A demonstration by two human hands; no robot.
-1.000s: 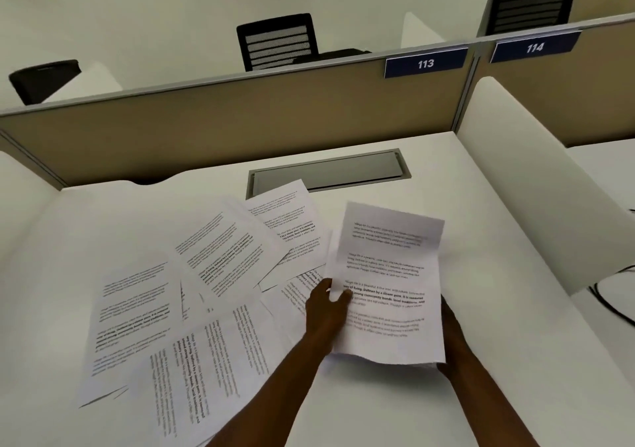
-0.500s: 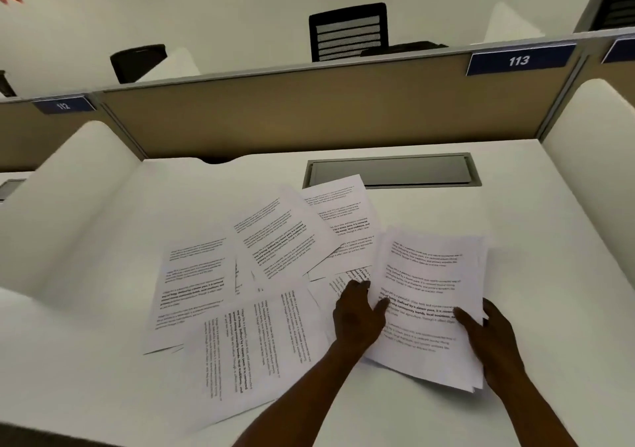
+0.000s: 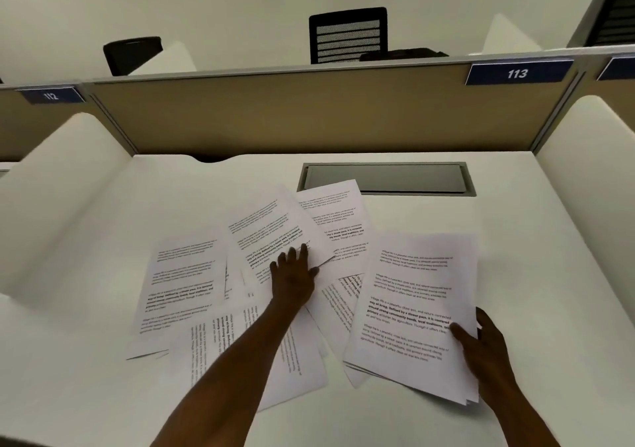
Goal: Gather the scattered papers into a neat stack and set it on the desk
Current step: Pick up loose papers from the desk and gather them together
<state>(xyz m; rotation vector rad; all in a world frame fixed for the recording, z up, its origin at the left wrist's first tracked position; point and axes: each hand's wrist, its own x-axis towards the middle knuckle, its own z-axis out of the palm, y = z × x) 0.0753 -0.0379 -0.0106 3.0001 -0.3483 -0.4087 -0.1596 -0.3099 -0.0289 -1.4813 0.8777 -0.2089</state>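
Observation:
Several printed sheets lie fanned across the white desk [image 3: 532, 240]. A gathered stack of papers [image 3: 412, 305] sits at the right, its lower right edge gripped by my right hand [image 3: 481, 340], thumb on top. My left hand [image 3: 293, 271] reaches forward onto a tilted loose sheet [image 3: 271, 230] in the middle, fingers spread on it and thumb at its lower edge. Another sheet [image 3: 338, 216] lies behind it, one sheet [image 3: 182, 285] at the left, and one turned sideways [image 3: 223, 347] under my left forearm.
A grey cable hatch [image 3: 385, 178] is set into the desk behind the papers. White curved dividers [image 3: 62, 185] rise at both sides, a tan partition [image 3: 275, 113] with label 113 [image 3: 517, 74] closes the back. Black chairs stand beyond it.
My left hand left the stack and reached forward to the middle loose sheet. The stack has come down to the desk at the right, held by my right hand alone. The camera panned left.

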